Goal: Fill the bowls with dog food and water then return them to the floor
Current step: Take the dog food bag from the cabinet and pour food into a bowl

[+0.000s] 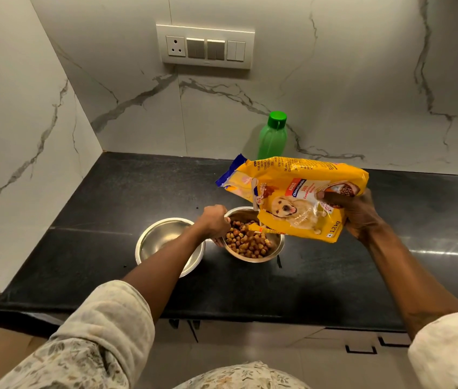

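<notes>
Hiding far rim of kibble bowl (251, 259), food bag (300, 192) in right hand (361, 213)

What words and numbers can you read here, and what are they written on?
"1.2 kg": lower corner of the yellow dog food bag.
"ADULT": red band on the same bag.
Brand name beside the dog picture: tilted and partly hidden, not readable.
Small print on the bag's top edge: too small to read.
No words visible on the green bottle or the switch panel.
</notes>
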### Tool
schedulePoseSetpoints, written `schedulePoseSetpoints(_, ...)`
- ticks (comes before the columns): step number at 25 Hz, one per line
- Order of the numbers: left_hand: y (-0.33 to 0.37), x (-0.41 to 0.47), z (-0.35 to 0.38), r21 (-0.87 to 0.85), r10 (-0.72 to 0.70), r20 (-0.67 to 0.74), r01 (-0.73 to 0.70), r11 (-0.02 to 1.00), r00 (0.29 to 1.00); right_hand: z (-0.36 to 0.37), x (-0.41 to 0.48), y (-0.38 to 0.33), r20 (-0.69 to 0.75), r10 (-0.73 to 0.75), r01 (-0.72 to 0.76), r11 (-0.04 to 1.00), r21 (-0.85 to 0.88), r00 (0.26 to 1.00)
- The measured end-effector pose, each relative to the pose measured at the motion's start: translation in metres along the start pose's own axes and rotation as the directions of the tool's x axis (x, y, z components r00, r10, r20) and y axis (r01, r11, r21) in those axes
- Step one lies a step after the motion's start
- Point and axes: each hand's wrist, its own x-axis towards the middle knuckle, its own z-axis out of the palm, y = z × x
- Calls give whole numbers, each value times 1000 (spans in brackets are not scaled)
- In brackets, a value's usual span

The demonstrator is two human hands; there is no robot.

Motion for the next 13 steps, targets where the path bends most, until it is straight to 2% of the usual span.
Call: schedulePoseSetpoints(13,2,3,2,-44,5,-18,-6,999,1000,-4,4,-10,22,-2,2,1000,-23,1000)
